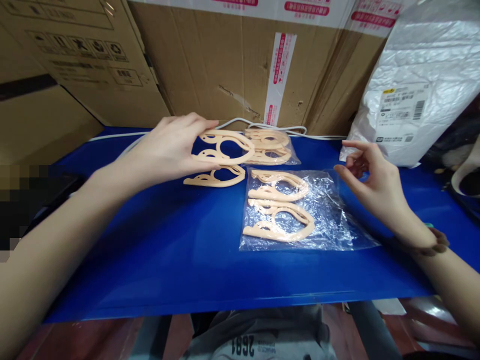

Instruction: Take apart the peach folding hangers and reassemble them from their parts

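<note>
My left hand [170, 147] pinches a peach plastic piece [225, 150] with curved loops and holds it just above the blue table [157, 250]. A second loose peach piece [215, 179] lies right under it. My right hand [369, 177] hovers with curled, spread fingers and holds nothing, just right of a clear plastic bag [330, 220] with two peach pieces inside. A further clear bag of peach pieces [270, 145] lies behind, near the boxes.
Large cardboard boxes [225, 60] stand along the table's back edge. A white cable [262, 127] runs in front of them. A white plastic mailer bag [416, 85] leans at the back right. A dark object [56, 195] sits at the left edge.
</note>
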`<state>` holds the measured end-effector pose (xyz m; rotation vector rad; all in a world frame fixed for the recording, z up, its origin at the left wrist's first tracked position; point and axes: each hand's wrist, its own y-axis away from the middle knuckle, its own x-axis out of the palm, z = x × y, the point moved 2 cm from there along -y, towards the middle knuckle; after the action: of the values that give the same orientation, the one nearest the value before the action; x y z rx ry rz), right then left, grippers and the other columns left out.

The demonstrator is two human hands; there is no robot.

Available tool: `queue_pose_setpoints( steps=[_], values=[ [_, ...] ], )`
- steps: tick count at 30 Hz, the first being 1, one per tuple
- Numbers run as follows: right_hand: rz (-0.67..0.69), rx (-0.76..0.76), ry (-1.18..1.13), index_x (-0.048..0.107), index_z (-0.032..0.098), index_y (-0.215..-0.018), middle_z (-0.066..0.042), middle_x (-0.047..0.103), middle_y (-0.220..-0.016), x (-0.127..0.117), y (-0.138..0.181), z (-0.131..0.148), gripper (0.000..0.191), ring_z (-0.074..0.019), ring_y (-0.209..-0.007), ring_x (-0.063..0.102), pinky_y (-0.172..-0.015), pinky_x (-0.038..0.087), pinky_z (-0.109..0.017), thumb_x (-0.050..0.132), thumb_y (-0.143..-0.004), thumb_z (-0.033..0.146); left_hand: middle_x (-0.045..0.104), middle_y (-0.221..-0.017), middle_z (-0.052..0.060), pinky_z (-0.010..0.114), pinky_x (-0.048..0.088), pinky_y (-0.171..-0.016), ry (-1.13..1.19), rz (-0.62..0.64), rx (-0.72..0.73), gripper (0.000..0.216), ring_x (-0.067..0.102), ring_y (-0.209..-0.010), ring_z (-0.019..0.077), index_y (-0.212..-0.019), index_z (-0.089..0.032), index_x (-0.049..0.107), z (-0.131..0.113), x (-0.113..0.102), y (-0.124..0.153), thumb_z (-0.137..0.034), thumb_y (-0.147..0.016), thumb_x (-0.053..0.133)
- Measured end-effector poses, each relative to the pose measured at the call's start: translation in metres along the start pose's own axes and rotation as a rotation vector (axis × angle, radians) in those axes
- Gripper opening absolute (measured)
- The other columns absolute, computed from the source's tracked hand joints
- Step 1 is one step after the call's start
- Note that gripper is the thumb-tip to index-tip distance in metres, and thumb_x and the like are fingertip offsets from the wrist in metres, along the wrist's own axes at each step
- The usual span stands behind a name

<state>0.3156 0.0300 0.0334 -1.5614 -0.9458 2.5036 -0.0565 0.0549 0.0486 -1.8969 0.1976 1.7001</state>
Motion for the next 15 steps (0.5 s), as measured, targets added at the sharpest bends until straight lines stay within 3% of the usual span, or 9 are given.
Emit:
queue_pose_setpoints(
  steps=[3, 6, 11, 15],
  values=[
    [-0.064, -0.074, 0.054, 0.051, 0.033, -0.134, -0.01, 0.06, -0.103, -0.003, 0.002, 0.014, 0.039, -0.0285, -0.088, 0.061, -0.081, 0.053, -0.048, 0.052, -0.095, 0.04, 0.05, -0.142, 0.015, 0.051, 0.034, -0.11, -0.022, -0.126, 0.051, 0.069, 0.046, -0.13, 0.033, -0.147, -0.011, 0.034, -0.027, -0.003, 0.004, -0.054, -0.096, 0.051],
    [-0.1, -0.242, 0.085, 0.053, 0.03, -0.132, -0.011, 0.059, -0.113, -0.003, 0.006, 0.033, 0.042, -0.0303, -0.102, 0.06, -0.089, 0.052, -0.049, 0.06, -0.092, 0.036, 0.049, -0.144, 0.013, 0.049, 0.034, -0.108, -0.046, -0.207, 0.122, 0.062, 0.047, -0.129, 0.0317, -0.147, -0.016, 0.035, -0.055, -0.001, 0.011, -0.049, -0.097, 0.049],
    [0.06, -0.403, 0.055, 0.03, 0.035, -0.15, -0.011, 0.05, -0.141, 0.003, 0.016, 0.067, 0.076, -0.0357, -0.126, 0.051, -0.102, 0.045, -0.057, 0.07, -0.085, 0.043, 0.053, -0.142, 0.011, 0.045, 0.038, -0.1, -0.006, -0.303, 0.252, 0.063, 0.052, -0.126, 0.0308, -0.147, -0.021, 0.033, -0.092, 0.006, 0.024, -0.048, -0.094, 0.053],
    [0.132, -0.474, 0.097, 0.022, 0.038, -0.154, -0.011, 0.051, -0.143, 0.006, 0.023, 0.08, 0.079, -0.0348, -0.127, 0.051, -0.101, 0.045, -0.056, 0.066, -0.088, 0.041, 0.057, -0.141, 0.011, 0.044, 0.039, -0.099, 0.032, -0.306, 0.311, 0.061, 0.055, -0.124, 0.0295, -0.148, -0.023, 0.034, -0.109, 0.01, 0.031, -0.043, -0.094, 0.054]
  ],
)
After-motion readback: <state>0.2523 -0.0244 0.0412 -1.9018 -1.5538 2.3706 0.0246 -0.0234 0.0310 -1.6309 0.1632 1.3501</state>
